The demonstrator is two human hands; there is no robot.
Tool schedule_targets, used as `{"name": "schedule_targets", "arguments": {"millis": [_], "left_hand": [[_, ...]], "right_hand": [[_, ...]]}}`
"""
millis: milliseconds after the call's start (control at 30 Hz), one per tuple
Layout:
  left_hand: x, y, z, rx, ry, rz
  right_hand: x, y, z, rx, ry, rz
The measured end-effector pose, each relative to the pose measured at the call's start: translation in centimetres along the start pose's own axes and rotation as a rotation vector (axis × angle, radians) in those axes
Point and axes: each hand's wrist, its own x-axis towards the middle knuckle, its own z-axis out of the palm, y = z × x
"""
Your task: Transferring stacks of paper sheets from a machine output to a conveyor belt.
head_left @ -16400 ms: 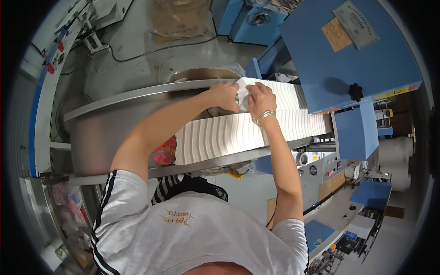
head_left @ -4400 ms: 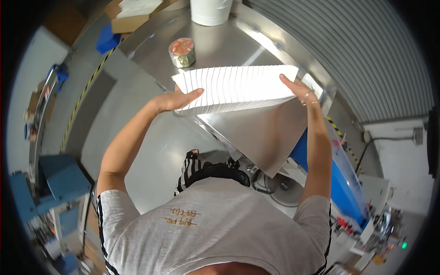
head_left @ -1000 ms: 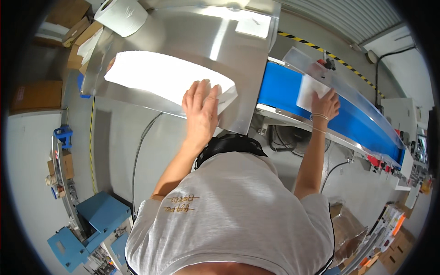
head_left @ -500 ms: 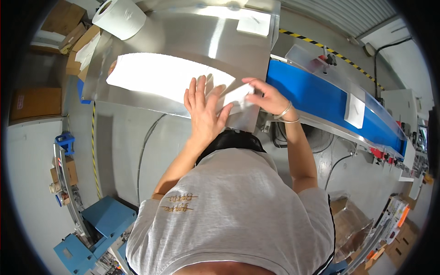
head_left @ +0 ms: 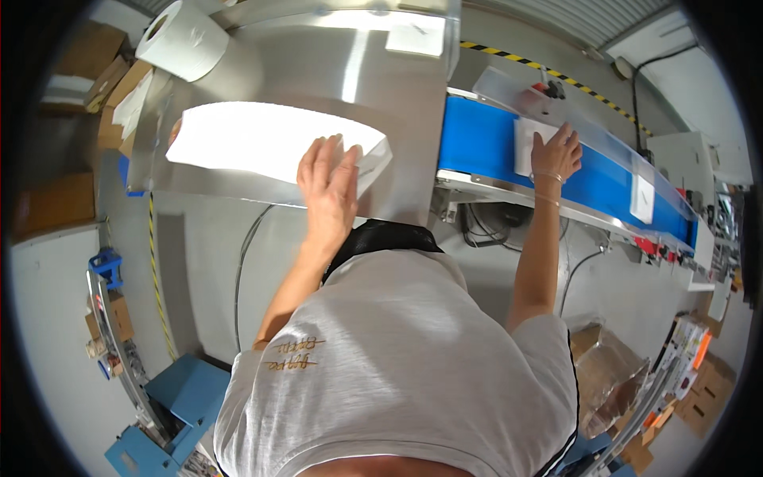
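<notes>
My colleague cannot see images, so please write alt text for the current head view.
A person's right hand is at a white bundle on a blue conveyor belt, with another bundle farther right. The left hand rests on a long white stack on a metal table.

Metal table (head_left: pixel 278 75): white stack (head_left: pixel 246 139) along near edge; reddish object (head_left: pixel 175 129), mostly hidden, at stack's left end; white roll (head_left: pixel 199 52) at far left; white piece (head_left: pixel 416 36) at far right. Blue belt (head_left: pixel 477 135), right of table: nearer packet (head_left: pixel 523 151), farther packet (head_left: pixel 642 199), well apart. Floor (head_left: pixel 214 215): black cable (head_left: pixel 245 262).
</notes>
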Motion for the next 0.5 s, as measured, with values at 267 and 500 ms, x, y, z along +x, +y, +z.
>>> {"name": "schedule_targets", "arguments": {"millis": [267, 500], "left_hand": [[-0.1, 0.7, -0.9, -0.015, -0.067, 0.002], [-0.3, -0.9, -1.0, 0.0, -0.015, -0.082]], "right_hand": [[-2.6, -13.2, -10.6, 1.402, -0.975, -0.64], [-4.6, -10.3, -5.5, 1.648, -1.135, 0.031]]}}
